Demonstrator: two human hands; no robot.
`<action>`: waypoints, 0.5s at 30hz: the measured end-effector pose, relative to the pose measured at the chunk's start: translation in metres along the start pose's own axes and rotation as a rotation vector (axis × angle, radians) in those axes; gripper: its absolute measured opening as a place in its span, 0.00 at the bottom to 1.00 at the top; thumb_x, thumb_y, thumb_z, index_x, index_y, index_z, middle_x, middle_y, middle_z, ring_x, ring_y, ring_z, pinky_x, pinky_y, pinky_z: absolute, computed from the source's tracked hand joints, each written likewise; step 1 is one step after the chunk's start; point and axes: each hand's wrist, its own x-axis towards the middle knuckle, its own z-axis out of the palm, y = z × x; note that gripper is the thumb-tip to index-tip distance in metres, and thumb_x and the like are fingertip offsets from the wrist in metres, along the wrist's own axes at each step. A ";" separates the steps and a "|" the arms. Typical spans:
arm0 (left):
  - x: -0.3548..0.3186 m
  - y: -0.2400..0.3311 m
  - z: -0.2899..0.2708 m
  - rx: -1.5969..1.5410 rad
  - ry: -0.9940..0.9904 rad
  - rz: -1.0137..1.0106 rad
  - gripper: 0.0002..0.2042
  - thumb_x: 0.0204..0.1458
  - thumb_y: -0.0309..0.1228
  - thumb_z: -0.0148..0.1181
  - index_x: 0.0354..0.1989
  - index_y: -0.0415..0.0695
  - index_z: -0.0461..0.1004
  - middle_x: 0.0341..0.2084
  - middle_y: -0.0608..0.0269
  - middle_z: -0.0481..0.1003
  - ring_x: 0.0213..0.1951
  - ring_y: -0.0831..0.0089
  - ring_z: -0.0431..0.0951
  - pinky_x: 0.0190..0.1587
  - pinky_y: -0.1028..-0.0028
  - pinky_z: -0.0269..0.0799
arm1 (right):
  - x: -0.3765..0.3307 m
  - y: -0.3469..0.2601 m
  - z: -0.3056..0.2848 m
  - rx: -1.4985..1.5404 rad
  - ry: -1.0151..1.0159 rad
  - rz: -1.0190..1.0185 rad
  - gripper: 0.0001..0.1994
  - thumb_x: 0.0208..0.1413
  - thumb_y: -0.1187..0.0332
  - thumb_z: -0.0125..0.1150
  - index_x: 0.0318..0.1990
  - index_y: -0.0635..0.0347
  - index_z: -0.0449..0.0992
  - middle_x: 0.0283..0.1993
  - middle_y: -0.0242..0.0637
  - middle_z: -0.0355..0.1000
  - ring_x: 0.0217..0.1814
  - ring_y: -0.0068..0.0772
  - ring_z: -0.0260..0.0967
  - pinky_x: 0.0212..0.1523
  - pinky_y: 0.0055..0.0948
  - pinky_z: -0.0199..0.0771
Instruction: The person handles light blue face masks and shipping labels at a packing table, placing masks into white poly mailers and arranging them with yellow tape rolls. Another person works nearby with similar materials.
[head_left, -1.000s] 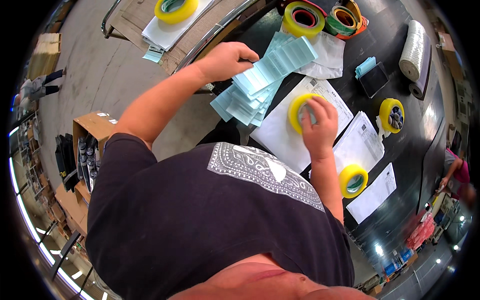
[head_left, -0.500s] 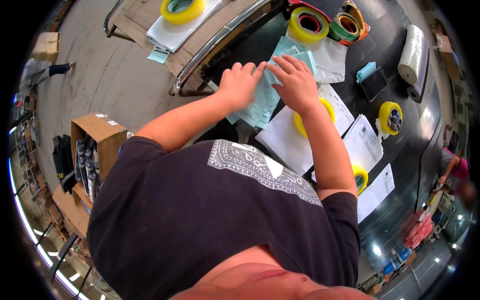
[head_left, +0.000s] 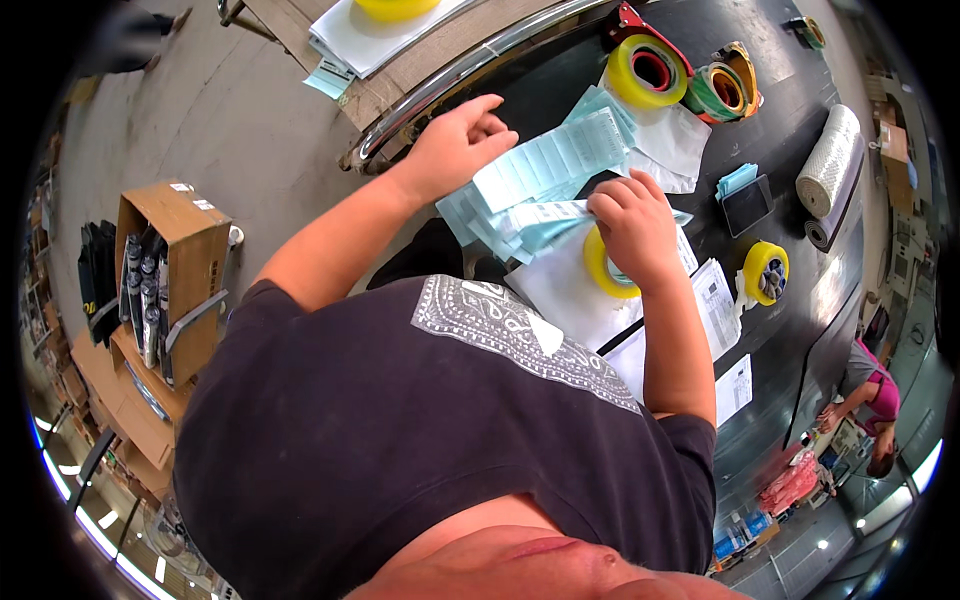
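Note:
Light-blue paper slips [head_left: 548, 160] lie spread in an overlapping heap at the near left edge of the black table. My right hand [head_left: 637, 228] has its fingers closed on the end of a light-blue paper slip [head_left: 545, 215] at the heap's near right side. At the heap's left side is my left hand [head_left: 455, 150], its thumb and forefinger apart and the other fingers curled, with nothing visible in it. Under my right wrist, a yellow tape roll [head_left: 604, 268] sits on white paper sheets [head_left: 563, 287].
Beyond the heap are a large yellow tape roll [head_left: 630, 75] and an orange tape dispenser [head_left: 742, 75]. Rightward lie a dark phone-like slab [head_left: 748, 207], another tape roll [head_left: 766, 272] and a silvery rolled sheet [head_left: 828, 165]. A metal-railed cart [head_left: 480, 55] adjoins the table; another person [head_left: 870, 395] is far right.
My hands were close together over the slips; now they are apart. My right hand has come nearer and grips a slip, while my left has drawn back leftward. The whole view has shifted slightly.

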 end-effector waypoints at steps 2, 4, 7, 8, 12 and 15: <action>0.020 -0.007 -0.003 0.261 -0.013 -0.008 0.27 0.51 0.32 0.63 0.58 0.34 0.64 0.44 0.57 0.74 0.41 0.75 0.74 0.46 0.75 0.71 | -0.010 -0.005 -0.013 -0.047 0.023 0.015 0.08 0.41 0.74 0.58 0.32 0.53 0.72 0.36 0.29 0.74 0.44 0.35 0.70 0.54 0.37 0.67; 0.035 -0.019 0.008 0.383 -0.079 -0.017 0.29 0.49 0.33 0.64 0.58 0.34 0.65 0.45 0.54 0.74 0.43 0.72 0.75 0.47 0.73 0.71 | -0.019 -0.011 -0.026 -0.045 0.040 0.109 0.08 0.41 0.75 0.58 0.32 0.53 0.73 0.36 0.29 0.74 0.43 0.36 0.71 0.51 0.36 0.68; 0.050 -0.023 0.020 0.566 -0.130 -0.014 0.30 0.46 0.35 0.66 0.57 0.34 0.66 0.46 0.51 0.74 0.45 0.66 0.75 0.49 0.71 0.71 | -0.040 -0.019 -0.041 -0.085 0.103 0.348 0.09 0.44 0.76 0.61 0.35 0.54 0.74 0.34 0.34 0.74 0.40 0.39 0.72 0.46 0.33 0.70; 0.053 -0.021 0.023 0.571 -0.134 -0.031 0.31 0.45 0.36 0.66 0.57 0.34 0.66 0.46 0.49 0.74 0.47 0.64 0.76 0.50 0.70 0.71 | -0.050 -0.020 -0.043 0.138 0.171 0.576 0.09 0.47 0.75 0.61 0.38 0.55 0.75 0.35 0.34 0.75 0.39 0.36 0.73 0.45 0.31 0.70; 0.064 -0.011 0.029 0.643 -0.169 -0.075 0.31 0.45 0.36 0.67 0.57 0.35 0.67 0.45 0.51 0.75 0.46 0.64 0.76 0.50 0.71 0.71 | -0.086 -0.011 -0.033 1.225 0.553 1.052 0.12 0.58 0.74 0.55 0.50 0.64 0.71 0.45 0.36 0.75 0.45 0.28 0.72 0.49 0.29 0.70; 0.068 -0.007 0.037 0.721 -0.177 -0.059 0.31 0.43 0.37 0.68 0.56 0.37 0.68 0.43 0.53 0.76 0.45 0.63 0.77 0.49 0.70 0.72 | -0.099 -0.019 -0.002 1.723 0.759 1.067 0.16 0.60 0.75 0.50 0.55 0.65 0.67 0.51 0.40 0.72 0.52 0.36 0.71 0.56 0.35 0.69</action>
